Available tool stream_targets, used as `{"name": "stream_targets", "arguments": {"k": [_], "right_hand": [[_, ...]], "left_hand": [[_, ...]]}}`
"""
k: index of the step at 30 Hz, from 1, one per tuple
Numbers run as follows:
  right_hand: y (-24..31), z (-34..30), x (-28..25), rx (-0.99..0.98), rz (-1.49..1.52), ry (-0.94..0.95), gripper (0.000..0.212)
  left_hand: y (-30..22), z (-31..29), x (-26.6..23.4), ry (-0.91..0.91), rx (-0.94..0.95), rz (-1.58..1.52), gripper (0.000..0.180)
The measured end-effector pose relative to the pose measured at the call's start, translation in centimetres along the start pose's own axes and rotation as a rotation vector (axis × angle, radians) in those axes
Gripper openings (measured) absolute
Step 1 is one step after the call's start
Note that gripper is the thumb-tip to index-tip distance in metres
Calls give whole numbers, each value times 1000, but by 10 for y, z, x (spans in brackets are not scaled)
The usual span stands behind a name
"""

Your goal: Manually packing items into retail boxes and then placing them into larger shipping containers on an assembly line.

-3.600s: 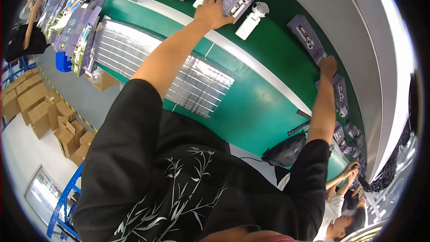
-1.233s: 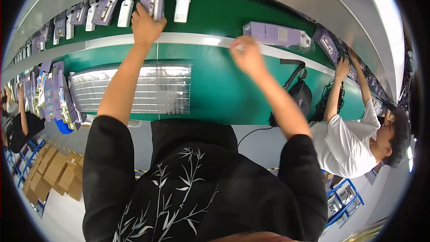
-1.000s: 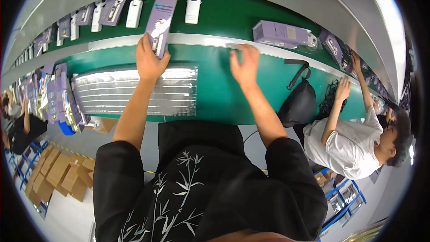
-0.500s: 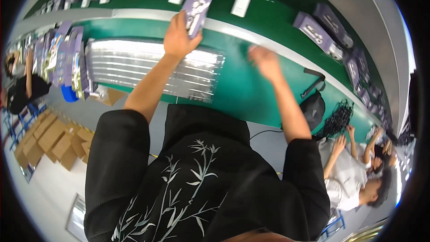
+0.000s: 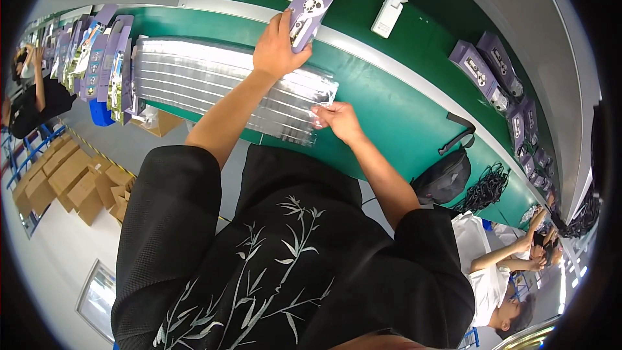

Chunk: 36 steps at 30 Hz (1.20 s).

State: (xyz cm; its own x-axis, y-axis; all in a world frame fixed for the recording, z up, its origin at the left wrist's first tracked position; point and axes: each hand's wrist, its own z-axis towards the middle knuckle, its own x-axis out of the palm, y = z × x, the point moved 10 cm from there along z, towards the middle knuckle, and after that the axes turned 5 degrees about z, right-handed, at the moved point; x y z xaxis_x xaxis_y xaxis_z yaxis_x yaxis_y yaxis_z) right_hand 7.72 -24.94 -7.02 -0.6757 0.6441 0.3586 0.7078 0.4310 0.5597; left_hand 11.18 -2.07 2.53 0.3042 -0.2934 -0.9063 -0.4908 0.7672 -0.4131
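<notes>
Gripping a purple box point(image 5: 311, 8), the left hand point(image 5: 277, 46) had fingers wrapped around its lower end, thumb on the near face. Box was long and flat, long axis running up and right, top end pointing toward the belt point(image 5: 427, 32), held over the steel rail point(image 5: 363, 44) between bench and belt. Its face showed a white fan picture and a pale header strip at the top.

Right hand point(image 5: 337, 120) pinched the right edge of a silver bag stack point(image 5: 220, 87), fingertips pressed together on the top sheet. Stack lay flat on the green bench point(image 5: 402, 123), long axis left to right, striped with glare.

Left of the stack, more purple boxes point(image 5: 97, 58) stood on edge in a row. On the belt: a white fan point(image 5: 391, 8) lying alone, flat purple boxes beyond and to the right point(image 5: 483, 71). Black pouch point(image 5: 444, 178) hung at the bench's near edge, right of the right hand. Brown cartons point(image 5: 65, 178) sat on the floor at left.
</notes>
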Motion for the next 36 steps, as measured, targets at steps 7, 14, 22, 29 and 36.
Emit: {"name": "stream_targets", "arguments": {"k": [7, 14, 22, 29, 36], "right_hand": [[22, -33, -50, -49, -115, -251, 36], [99, -83, -89, -235, -787, -494, 47], [276, -5, -187, -375, -992, -661, 31], [255, 105, -198, -395, -1337, 170, 53], [243, 90, -179, -808, -2317, 107, 39]], "left_hand": [[4, 0, 1, -26, 11, -15, 85], [9, 0, 2, -8, -13, -37, 85], [10, 0, -2, -23, 5, -53, 83], [11, 0, 2, -27, 107, -40, 81], [2, 2, 0, 37, 113, -54, 82]]}}
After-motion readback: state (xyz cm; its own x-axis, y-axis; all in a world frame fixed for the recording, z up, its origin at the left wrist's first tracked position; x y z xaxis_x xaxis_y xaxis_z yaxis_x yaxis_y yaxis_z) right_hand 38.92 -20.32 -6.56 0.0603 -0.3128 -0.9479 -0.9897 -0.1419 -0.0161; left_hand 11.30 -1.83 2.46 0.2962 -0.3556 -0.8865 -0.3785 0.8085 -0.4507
